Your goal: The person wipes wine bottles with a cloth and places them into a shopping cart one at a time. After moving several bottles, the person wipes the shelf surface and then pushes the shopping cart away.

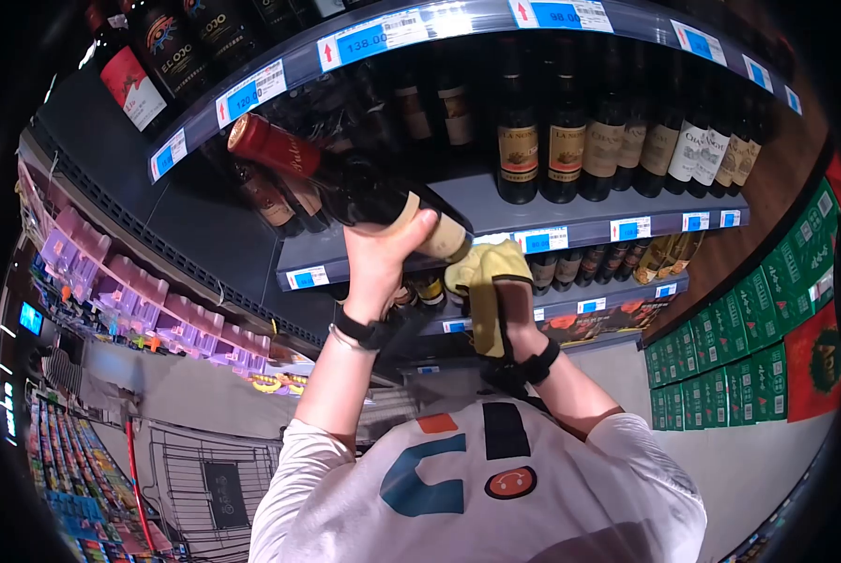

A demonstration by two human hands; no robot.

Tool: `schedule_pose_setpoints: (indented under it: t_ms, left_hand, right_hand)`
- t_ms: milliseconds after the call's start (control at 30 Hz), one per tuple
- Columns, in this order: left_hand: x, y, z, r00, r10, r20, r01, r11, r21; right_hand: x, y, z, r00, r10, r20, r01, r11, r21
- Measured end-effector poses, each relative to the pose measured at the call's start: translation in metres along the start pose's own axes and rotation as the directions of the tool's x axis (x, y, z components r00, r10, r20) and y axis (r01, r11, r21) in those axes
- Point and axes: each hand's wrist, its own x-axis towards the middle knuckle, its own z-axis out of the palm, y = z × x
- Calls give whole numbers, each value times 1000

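A dark wine bottle (369,188) with a red neck and a cream label lies tilted, its neck to the upper left. My left hand (383,258) is wrapped round its lower body, thumb over the label. At the bottle's base, my right hand (512,300) holds a yellow cloth (486,274), which touches the base and hangs down over the fingers. Behind the bottle is the grey middle shelf (420,192). Several upright bottles (566,155) stand on it to the right, and a few more (280,199) stand at its left end.
The upper shelf edge (373,39) with price tags curves above the hands. Below is a lower shelf (570,298) with more bottles. Green cartons (744,319) are stacked at the right. A wire cart (204,479) stands at the lower left, beneath pink bins (148,286).
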Motion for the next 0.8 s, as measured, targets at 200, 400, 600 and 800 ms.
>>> schedule_pose_setpoints:
  t_ms: [200, 400, 600, 800]
  left_hand:
    - [50, -43, -15, 993, 115, 24, -117, 944, 307]
    - [88, -75, -5, 982, 189, 12, -183, 930, 319]
    - [129, -113, -15, 978, -199, -65, 209, 950, 233]
    - [197, -176, -32, 962, 67, -264, 34, 932, 360]
  right_hand:
    - [-26, -12, -22, 952, 246, -182, -114, 836, 536]
    - [-9, -58, -47, 923, 370, -104, -194, 682, 705]
    - [-2, -49, -72, 911, 391, -131, -200, 697, 689]
    - [-3, -27, -88, 912, 386, -137, -206, 720, 662]
